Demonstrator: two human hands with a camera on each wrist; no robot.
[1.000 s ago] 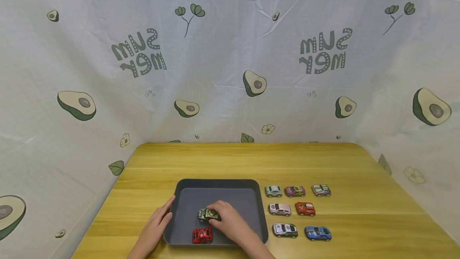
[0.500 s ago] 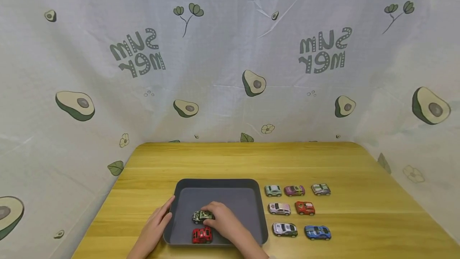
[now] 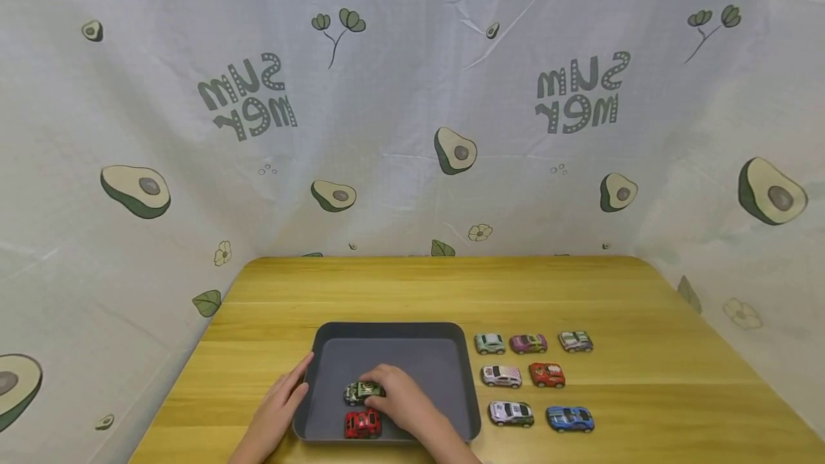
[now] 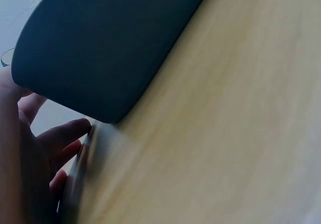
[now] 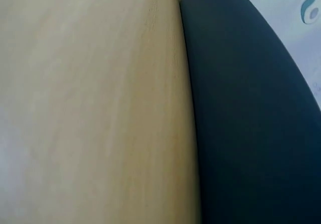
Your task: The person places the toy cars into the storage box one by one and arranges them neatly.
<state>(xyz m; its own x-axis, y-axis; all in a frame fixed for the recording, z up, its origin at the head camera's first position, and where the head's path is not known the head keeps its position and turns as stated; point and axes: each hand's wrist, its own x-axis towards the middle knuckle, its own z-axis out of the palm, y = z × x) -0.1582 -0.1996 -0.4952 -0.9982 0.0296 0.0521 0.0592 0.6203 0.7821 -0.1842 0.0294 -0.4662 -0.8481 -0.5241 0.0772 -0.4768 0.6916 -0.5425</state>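
- Two toy cars sit in the dark grey rectangular plastic tray [image 3: 451,349]; the small red toy car [image 3: 363,424] lies nearest, by the front rim.
- Just beyond it, the green camouflage-patterned toy car [image 3: 361,392] rests on the tray floor, with the right hand [image 3: 402,403] curled over its right end, fingertips pinching it.
- Left hand [image 3: 278,407] lies on the yellow wooden table [image 3: 644,378], fingers straight and together, touching the tray's left wall.
- Seven more toy cars stand in rows right of the tray, the blue toy car [image 3: 570,417] nearest, the pale green toy car [image 3: 490,343] in the far row.
- Farthest hangs a white avocado-print cloth backdrop [image 3: 412,92].
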